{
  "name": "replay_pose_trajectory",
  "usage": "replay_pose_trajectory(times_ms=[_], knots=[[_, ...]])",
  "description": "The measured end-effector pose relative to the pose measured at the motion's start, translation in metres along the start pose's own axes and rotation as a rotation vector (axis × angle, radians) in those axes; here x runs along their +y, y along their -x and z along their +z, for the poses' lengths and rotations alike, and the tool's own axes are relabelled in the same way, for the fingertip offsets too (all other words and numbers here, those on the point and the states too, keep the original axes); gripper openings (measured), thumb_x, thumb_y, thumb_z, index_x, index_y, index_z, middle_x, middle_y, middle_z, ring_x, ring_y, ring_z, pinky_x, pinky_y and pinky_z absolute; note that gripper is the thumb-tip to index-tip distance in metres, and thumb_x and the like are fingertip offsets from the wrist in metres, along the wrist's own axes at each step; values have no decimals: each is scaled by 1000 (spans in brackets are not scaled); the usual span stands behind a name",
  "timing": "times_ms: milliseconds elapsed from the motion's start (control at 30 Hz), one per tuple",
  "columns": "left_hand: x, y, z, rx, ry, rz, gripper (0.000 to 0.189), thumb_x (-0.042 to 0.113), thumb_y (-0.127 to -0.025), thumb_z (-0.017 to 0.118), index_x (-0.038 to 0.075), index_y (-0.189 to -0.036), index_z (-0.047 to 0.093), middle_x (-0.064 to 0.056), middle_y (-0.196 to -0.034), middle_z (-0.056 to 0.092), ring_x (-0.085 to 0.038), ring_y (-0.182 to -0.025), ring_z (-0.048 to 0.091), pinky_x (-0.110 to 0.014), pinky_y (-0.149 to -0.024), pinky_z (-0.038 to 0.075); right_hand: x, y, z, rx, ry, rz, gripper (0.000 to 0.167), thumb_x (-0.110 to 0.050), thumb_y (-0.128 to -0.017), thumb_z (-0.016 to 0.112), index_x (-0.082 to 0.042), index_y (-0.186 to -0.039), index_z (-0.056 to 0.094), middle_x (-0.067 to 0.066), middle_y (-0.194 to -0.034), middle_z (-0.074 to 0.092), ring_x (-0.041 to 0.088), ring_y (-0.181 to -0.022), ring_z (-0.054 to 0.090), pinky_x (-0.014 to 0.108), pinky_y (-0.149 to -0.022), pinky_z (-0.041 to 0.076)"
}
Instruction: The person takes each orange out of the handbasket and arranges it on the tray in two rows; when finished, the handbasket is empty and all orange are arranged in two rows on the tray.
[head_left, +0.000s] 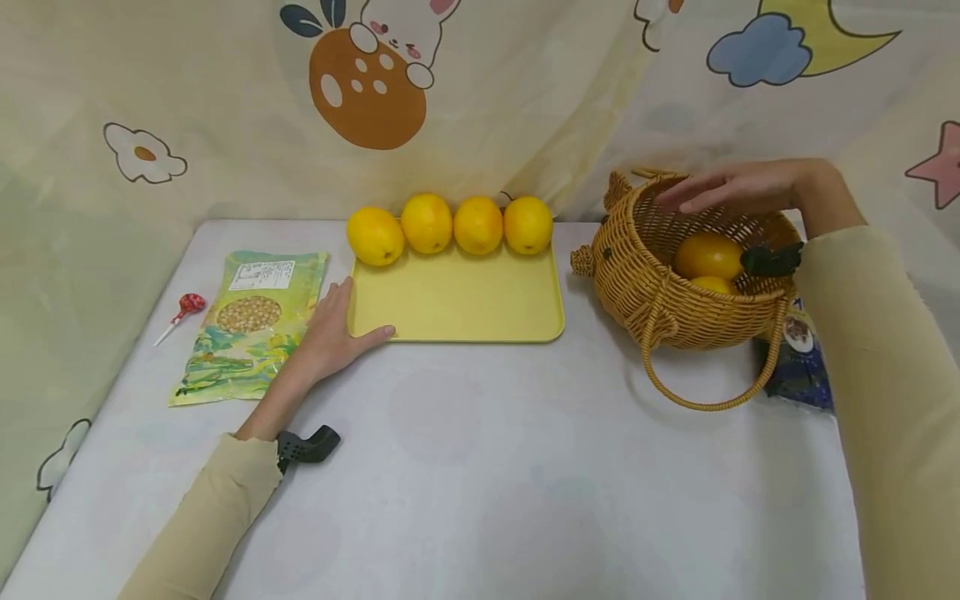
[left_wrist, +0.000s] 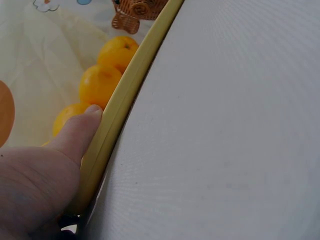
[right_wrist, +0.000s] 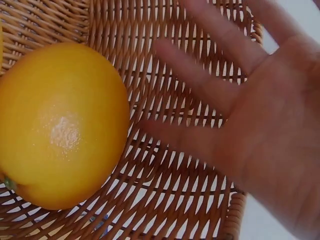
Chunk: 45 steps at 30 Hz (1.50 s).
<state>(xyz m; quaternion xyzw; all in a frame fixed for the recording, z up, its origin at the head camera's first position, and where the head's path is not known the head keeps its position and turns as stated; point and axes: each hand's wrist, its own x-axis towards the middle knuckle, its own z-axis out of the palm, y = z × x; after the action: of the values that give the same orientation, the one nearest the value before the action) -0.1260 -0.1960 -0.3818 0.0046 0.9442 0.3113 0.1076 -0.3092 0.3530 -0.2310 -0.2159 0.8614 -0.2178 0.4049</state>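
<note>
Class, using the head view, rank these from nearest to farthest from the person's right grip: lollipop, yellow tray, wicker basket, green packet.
1. Wicker basket: right side, at the right grip.
2. Yellow tray: in the middle.
3. Green packet: left of the tray.
4. Lollipop: left of the packet.

A pale, faintly spotted tabletop (head_left: 465, 467) carries everything; at its left lies a red lollipop (head_left: 191, 303) (white stick pointing nearer), just beside a flat green-and-yellow packet (head_left: 247, 333); a yellow tray (head_left: 457, 300) sits toward the far edge; right of it stands a wicker basket (head_left: 630, 287), partly hiding a dark blue packet (head_left: 798, 367).
</note>
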Motion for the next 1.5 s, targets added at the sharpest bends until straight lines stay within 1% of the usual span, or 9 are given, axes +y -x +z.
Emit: replay_pose_trajectory(times_ms=[67, 100, 400, 667, 1033, 1100, 1167, 1300, 1500], knots=[[0, 0, 0, -1, 0, 1, 115, 63, -85, 61, 6, -155, -10, -20, -163, -7, -39, -151, -6, -60, -121, 2, 2, -2, 1, -58, -10, 26, 57, -30, -104, 42, -12, -155, 23, 18, -162, 18, 40, -148, 18, 69, -112, 22], [0, 0, 0, -1, 0, 1, 115, 63, -85, 61, 6, -155, -10, -20, -163, -8, -39, -151, -6, -60, -121, 1, 3, -3, 2, -84, -13, 37, 59, -31, -104, 43, -12, -155, 21, 20, -162, 16, 46, -147, 13, 70, -112, 22], [-2, -1, 1, 1, 1, 1, 115, 64, -85, 60, 6, -155, -10, -20, -163, -8, -39, -151, -7, -60, -121, 2, 9, -15, 7, -270, -96, 147, 70, -30, -100, 50, -12, -157, 13, 21, -163, 2, 48, -148, 2, 67, -113, 25], [-2, -1, 0, 0, -1, 4, 115, 64, -85, 60, 6, -155, -11, -19, -163, -9, -38, -151, -7, -60, -121, 2, 10, -17, 7, -282, -38, 201, 71, -33, -99, 52, -17, -157, 15, 23, -162, -1, 53, -145, 1, 68, -106, 34], [-1, -1, 0, -2, 0, 1, 115, 64, -85, 60, 7, -155, -11, -19, -163, -9, -38, -151, -7, -60, -121, 2, 17, -21, 8, -354, -45, 259, 77, -34, -99, 53, -11, -157, 7, 30, -159, -10, 55, -143, -5, 66, -111, 29], [-1, -1, 0, -2, 1, -1, 115, 65, -84, 60, 7, -155, -11, -18, -163, -9, -38, -151, -7, -60, -121, 2, 18, -21, 8, -353, -43, 251, 77, -33, -99, 53, -10, -157, 7, 31, -159, -8, 55, -144, -2, 64, -111, 31], [0, -1, 0, -1, 2, -3, 115, 65, -84, 60, 7, -155, -11, -18, -163, -9, -38, -152, -7, -61, -121, 2, 19, -22, 10, -336, -65, 241, 78, -32, -100, 53, -10, -157, 5, 31, -158, 1, 52, -143, 15, 58, -110, 37], [1, 0, 0, -8, -1, -11, 115, 65, -84, 59, 8, -155, -11, -18, -163, -10, -38, -151, -8, -61, -121, 2, 20, -25, 13, -306, -137, 223, 78, -29, -100, 53, -12, -157, 2, 24, -147, 27, 30, -126, 47, 44, -102, 49], [2, 1, -1, -12, 3, -19, 115, 64, -85, 61, 8, -155, -11, -19, -163, -10, -38, -151, -8, -61, -121, 2, 18, -30, 15, -290, -138, 237, 81, -32, -99, 55, -13, -156, 1, 20, -141, 31, 19, -116, 52, 40, -99, 51]])
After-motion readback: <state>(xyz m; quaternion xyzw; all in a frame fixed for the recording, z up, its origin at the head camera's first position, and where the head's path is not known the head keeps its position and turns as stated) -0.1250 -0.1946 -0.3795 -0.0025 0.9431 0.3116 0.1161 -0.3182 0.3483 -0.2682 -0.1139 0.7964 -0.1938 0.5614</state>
